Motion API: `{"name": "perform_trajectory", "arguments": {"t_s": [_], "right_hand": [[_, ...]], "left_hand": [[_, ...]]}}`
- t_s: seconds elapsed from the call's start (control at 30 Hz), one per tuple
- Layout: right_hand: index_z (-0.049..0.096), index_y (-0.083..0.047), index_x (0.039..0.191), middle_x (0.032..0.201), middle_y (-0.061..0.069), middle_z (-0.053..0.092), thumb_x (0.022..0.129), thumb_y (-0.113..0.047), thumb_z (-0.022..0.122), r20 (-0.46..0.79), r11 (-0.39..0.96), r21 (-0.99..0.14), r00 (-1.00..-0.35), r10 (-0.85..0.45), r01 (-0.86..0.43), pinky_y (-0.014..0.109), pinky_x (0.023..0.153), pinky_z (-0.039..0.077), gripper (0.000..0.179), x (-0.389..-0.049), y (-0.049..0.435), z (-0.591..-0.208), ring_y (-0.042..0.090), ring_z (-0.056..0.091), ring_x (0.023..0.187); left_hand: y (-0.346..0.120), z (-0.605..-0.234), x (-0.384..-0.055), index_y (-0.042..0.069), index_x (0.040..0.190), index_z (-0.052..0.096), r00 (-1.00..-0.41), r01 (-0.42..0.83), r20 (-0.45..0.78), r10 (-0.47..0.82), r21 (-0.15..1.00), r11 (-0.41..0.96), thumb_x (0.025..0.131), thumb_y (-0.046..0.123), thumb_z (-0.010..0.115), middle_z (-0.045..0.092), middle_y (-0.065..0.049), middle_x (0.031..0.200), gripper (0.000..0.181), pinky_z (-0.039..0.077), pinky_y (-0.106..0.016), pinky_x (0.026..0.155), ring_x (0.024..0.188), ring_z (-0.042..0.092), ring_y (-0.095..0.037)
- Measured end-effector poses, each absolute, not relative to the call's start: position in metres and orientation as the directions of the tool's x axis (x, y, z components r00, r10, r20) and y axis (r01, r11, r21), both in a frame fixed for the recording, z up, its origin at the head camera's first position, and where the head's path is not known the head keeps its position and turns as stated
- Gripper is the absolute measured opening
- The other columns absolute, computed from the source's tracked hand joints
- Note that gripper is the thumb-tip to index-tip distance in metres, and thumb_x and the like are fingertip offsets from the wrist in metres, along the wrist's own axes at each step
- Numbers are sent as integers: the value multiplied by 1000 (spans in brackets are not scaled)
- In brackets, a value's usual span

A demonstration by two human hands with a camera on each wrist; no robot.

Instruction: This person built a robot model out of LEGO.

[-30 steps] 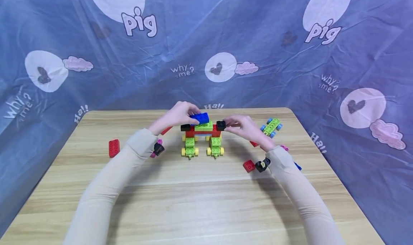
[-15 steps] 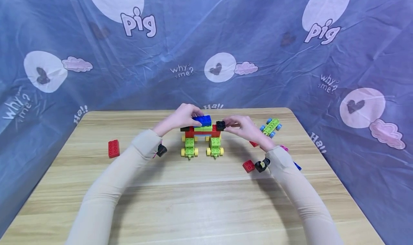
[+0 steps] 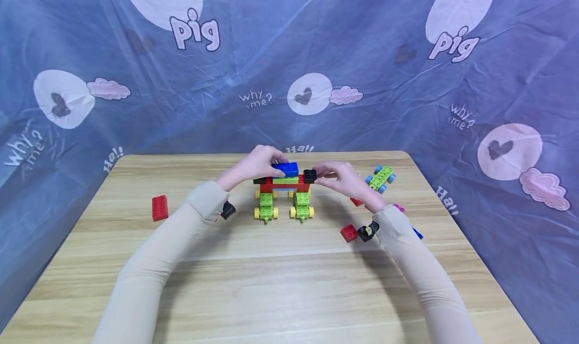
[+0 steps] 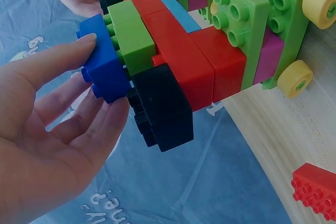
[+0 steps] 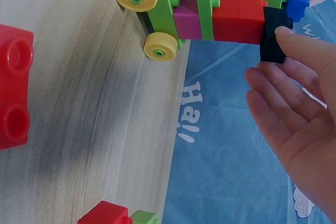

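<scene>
My left hand [image 3: 260,164] pinches a blue brick [image 4: 101,59] between thumb and fingers, over the light green bricks [image 4: 131,38] atop a built model. Green studs show in a narrow gap below the blue brick in the left wrist view. At the model's right end, my right hand [image 3: 339,177] holds a black brick [image 5: 274,35] between thumb and fingers. Another black brick [image 4: 161,107] sits at the left end. Red bricks [image 4: 176,51] form the crossbar, standing on two green wheeled bases [image 3: 266,210] with yellow wheels.
A red brick [image 3: 160,208] lies on the table [image 3: 280,283] at left. Right of the model are a small red brick [image 3: 349,233], a green car base with blue wheels [image 3: 381,178], and pink and blue pieces partly behind the right sleeve [image 3: 398,233]. A printed curtain [image 3: 289,122] hangs behind.
My left hand has moved slightly right and down, bringing the blue brick lower and more level over the green bricks. The right hand stays at the black brick.
</scene>
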State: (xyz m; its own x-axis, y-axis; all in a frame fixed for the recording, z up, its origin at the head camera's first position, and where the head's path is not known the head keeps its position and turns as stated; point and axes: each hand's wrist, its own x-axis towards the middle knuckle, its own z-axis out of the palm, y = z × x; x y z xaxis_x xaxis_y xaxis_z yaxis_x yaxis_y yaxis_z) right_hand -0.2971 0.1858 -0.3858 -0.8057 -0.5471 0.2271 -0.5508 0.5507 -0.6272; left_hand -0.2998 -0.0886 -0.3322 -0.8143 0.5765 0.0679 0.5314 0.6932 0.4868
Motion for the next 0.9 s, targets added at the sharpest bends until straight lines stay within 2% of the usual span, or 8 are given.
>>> {"name": "perform_trajectory", "arguments": {"t_s": [0.37,0.67,0.9], "right_hand": [[65,1,123,114,20,72,89,-12,73,225,547,-632,-806,-548,-549,43,93,59,37,-297,186,-385,30,71,102],[65,2,124,115,21,71,89,-11,73,225,542,-638,-805,-549,-548,43,93,59,38,-297,185,-385,32,70,102],[65,2,123,115,21,71,89,-11,73,222,539,-644,-807,-547,-542,43,93,59,37,-297,186,-385,32,70,102]], "left_hand": [[-89,-333,-300,2,117,72,-811,529,69,580,507,680,84,17,79,73,-15,116,37,56,-41,98,106,70,-30],[-90,-333,-300,2,119,70,-808,531,61,586,507,679,86,19,78,73,-15,119,38,53,-42,103,113,69,-29],[-89,-333,-300,3,121,70,-787,564,73,612,486,668,87,18,77,72,-15,120,38,55,-41,101,112,70,-29]]}}
